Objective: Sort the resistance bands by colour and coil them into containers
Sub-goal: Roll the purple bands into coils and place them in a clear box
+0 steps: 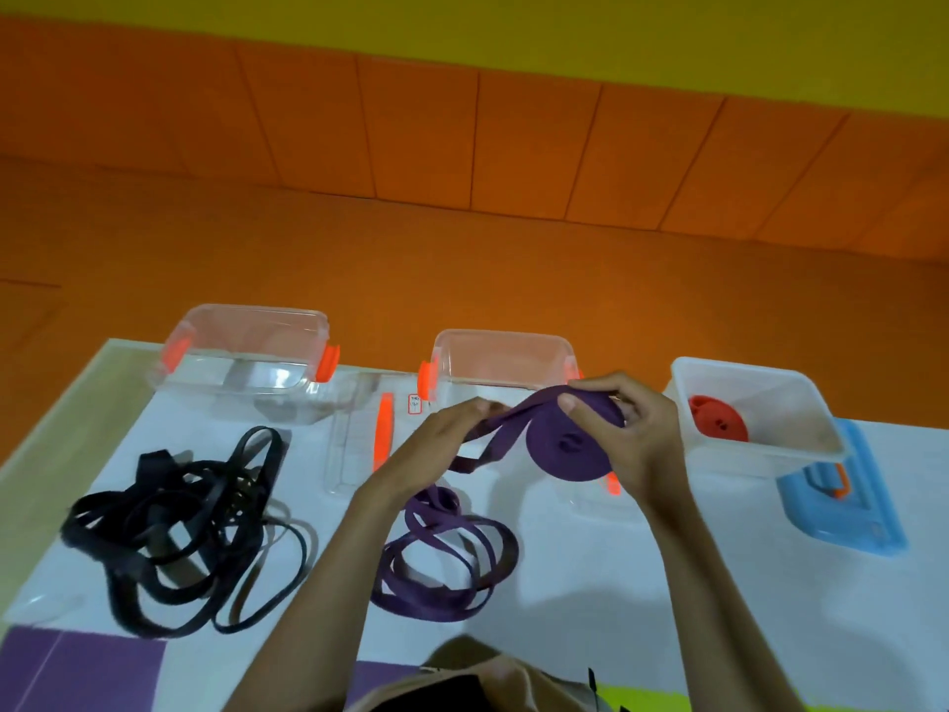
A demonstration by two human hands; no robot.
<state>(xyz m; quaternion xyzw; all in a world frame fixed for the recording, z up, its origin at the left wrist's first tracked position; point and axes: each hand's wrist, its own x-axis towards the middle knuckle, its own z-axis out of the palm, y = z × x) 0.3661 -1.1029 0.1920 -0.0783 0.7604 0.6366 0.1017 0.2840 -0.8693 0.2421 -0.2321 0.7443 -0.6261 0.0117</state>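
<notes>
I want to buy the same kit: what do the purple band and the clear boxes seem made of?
Purple band: probably woven fabric or fabric-covered elastic, matte; it shows no shine and folds limp and flat. Clear boxes: likely hard plastic, glossy and see-through, with bright reflections on the walls.

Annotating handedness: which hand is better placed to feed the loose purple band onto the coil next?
Left, probably. The left hand pinches the strand running down to the loose purple band below it. The right hand grips the coil, so it is occupied.
</notes>
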